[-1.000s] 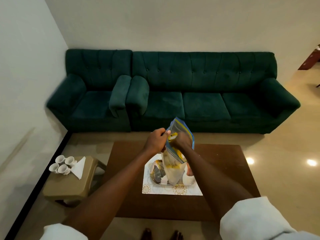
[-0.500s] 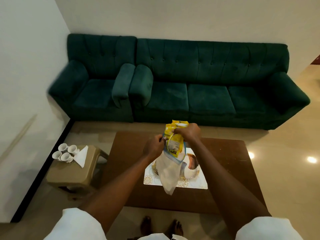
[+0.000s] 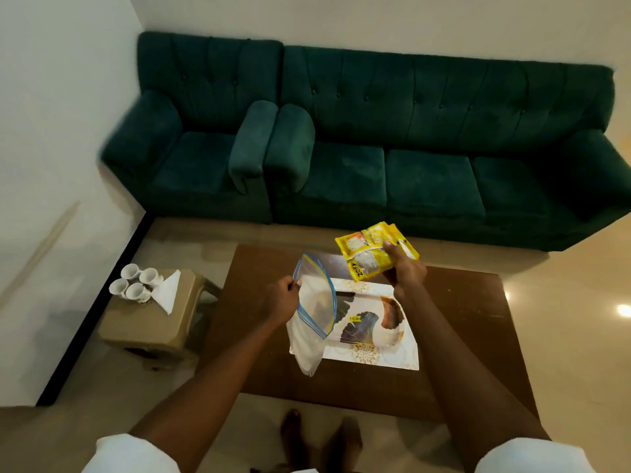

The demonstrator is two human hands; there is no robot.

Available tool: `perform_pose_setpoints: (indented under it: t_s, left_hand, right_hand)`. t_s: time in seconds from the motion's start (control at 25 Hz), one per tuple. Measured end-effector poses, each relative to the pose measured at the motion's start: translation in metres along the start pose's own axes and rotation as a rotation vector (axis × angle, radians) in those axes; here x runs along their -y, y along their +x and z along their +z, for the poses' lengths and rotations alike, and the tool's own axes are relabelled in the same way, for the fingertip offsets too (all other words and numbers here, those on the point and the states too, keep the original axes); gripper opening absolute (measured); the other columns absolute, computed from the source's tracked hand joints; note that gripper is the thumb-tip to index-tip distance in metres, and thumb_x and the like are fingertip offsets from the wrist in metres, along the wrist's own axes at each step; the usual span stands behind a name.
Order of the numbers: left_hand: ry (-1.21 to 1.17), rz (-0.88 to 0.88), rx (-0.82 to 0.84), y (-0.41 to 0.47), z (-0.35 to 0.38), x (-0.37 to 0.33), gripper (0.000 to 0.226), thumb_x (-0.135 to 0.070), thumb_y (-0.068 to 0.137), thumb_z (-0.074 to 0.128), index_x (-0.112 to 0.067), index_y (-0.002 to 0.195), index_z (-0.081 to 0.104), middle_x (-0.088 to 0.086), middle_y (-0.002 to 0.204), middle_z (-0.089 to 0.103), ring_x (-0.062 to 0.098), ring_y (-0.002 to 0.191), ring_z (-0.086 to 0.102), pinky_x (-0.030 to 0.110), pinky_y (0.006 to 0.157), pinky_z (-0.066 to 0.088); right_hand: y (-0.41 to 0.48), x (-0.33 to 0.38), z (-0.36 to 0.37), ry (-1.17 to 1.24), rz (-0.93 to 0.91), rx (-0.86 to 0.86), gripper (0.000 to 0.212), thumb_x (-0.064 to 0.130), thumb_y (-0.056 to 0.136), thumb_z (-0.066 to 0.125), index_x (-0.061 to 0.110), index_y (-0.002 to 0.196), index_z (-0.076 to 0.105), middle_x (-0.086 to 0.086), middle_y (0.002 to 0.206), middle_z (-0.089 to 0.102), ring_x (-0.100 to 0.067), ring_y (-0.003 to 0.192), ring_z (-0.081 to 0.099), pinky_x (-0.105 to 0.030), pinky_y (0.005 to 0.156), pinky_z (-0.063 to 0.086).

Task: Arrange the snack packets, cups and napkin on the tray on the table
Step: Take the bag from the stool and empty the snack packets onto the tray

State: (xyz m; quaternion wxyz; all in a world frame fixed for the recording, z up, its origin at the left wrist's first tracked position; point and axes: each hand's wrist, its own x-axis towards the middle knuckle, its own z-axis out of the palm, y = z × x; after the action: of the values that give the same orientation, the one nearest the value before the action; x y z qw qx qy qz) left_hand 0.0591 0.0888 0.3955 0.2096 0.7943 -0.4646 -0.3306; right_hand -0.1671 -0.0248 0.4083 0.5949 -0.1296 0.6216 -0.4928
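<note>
My right hand (image 3: 404, 273) grips a bunch of yellow snack packets (image 3: 370, 256) above the far side of the brown table (image 3: 454, 339). My left hand (image 3: 281, 298) pinches the rim of a clear zip bag (image 3: 312, 312), which hangs open and limp over the table. Under both hands lies a clear tray (image 3: 375, 322) with dark leaf patterns, resting on a white placemat (image 3: 368, 356). Several white cups (image 3: 135, 285) and a folded white napkin (image 3: 167, 291) sit on a small tan stool (image 3: 150, 322) to the left.
A dark green sofa (image 3: 375, 138) runs along the wall behind the table. The white wall stands at the left, beside the stool. My bare feet (image 3: 321, 438) are on the tiled floor at the table's near edge.
My right hand has pulled the yellow packets out of the zip bag and lifted them up to the right. The bag now hangs without them from my left hand.
</note>
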Motion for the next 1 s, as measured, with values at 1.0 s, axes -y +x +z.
perform_pose_setpoints:
  t_s: [1.0]
  left_hand:
    - [-0.513,-0.184,0.072,0.054,0.002,0.081,0.029,-0.025,0.105,0.058,-0.010,0.082,0.051,0.016,0.081,0.055,0.023,0.078,0.059,0.036,0.069,0.060]
  right_hand:
    - [0.037,-0.162,0.017,-1.265,-0.290,0.303,0.016,0.009,0.099,0.061,0.001,0.107,0.073,-0.016,0.108,0.076,-0.034,0.105,0.070,-0.040,0.090,0.053]
